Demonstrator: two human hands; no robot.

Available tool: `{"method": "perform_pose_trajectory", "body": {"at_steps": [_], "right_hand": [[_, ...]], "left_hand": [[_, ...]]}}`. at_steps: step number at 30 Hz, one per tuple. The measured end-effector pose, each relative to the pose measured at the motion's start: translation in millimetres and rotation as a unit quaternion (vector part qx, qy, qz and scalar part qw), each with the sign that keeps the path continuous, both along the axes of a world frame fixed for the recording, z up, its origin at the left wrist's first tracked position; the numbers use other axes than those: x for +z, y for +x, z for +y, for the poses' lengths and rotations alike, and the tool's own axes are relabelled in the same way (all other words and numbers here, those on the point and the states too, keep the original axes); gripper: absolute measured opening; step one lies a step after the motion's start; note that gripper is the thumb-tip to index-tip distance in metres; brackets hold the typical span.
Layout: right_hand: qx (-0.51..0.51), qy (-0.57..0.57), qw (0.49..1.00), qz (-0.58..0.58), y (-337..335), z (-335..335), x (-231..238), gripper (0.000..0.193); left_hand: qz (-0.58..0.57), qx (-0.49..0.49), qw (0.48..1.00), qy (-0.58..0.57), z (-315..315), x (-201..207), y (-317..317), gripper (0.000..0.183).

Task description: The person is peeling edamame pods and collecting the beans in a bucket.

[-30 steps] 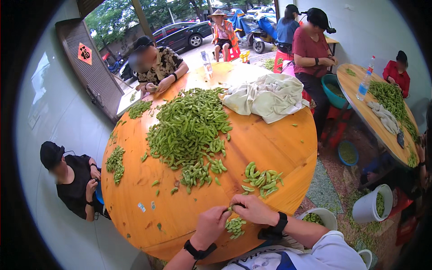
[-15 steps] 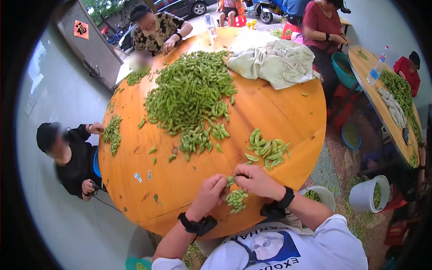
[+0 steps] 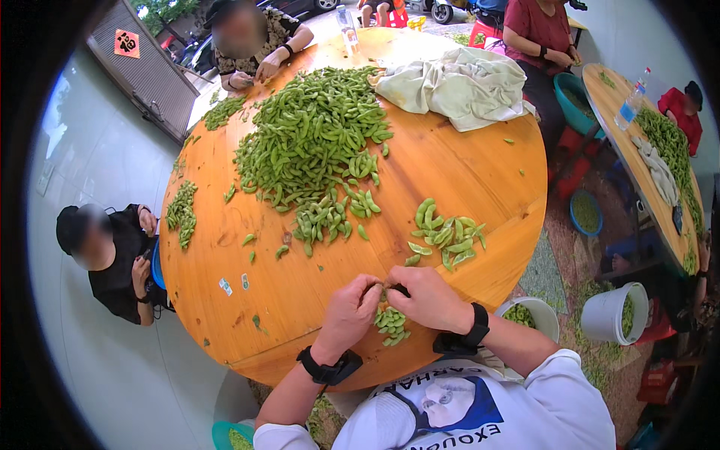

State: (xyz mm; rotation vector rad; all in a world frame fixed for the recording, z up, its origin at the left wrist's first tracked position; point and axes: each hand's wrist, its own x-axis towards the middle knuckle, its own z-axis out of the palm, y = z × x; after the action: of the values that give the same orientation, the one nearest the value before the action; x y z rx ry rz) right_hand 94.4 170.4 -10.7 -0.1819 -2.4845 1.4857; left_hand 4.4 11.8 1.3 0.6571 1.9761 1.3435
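My left hand (image 3: 349, 313) and my right hand (image 3: 430, 300) meet fingertip to fingertip above the near edge of the round wooden table (image 3: 300, 345). My left fingers pinch a green soybean pod (image 3: 385, 287), mostly hidden. A small dark tool (image 3: 400, 291) shows in my closed right hand, its shape largely covered by the fingers. Just below my hands lies a small heap of pods (image 3: 391, 324). Beyond my right hand is a loose group of larger pods (image 3: 453, 236).
A big pile of soybean pods (image 3: 315, 135) covers the table's far middle, with a crumpled pale cloth (image 3: 457, 86) beside it. Two co-workers (image 3: 120, 255) sit around the left side. White buckets (image 3: 592, 319) stand on the right floor. A bottle (image 3: 347, 30) stands at the far edge.
My hands stay together, with less of the pinched pod showing between them. The co-worker at the left has drawn a hand back from their pods. The view has shifted slightly.
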Motion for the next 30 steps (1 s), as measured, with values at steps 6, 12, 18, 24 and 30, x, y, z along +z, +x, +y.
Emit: {"method": "perform_pose_trajectory", "body": {"at_steps": [6, 12, 18, 24, 30], "right_hand": [[-0.012, 0.008, 1.000, -0.008, 0.0, 0.3, 4.3, 0.018], [-0.002, 0.019, 1.000, -0.012, -0.5, -1.3, 6.5, 0.018], [0.003, 0.015, 1.000, -0.002, 1.5, -0.9, 6.8, 0.017], [-0.040, 0.029, 0.999, -0.002, 4.9, 13.2, 6.7, 0.014], [-0.160, 0.116, 0.980, -0.005, 9.3, 46.0, 12.7, 0.015]], "left_hand": [[0.053, -0.024, 0.998, -0.017, 0.3, -3.0, -1.3, 0.013], [-0.015, 0.011, 1.000, 0.006, 0.6, -8.5, -2.5, 0.015], [-0.099, 0.036, 0.994, 0.038, 1.7, -3.8, -1.2, 0.014], [0.150, 0.008, 0.989, -0.013, 4.8, 11.3, 6.7, 0.019], [0.345, -0.070, 0.935, 0.037, -0.9, 5.8, 8.6, 0.017]]}}
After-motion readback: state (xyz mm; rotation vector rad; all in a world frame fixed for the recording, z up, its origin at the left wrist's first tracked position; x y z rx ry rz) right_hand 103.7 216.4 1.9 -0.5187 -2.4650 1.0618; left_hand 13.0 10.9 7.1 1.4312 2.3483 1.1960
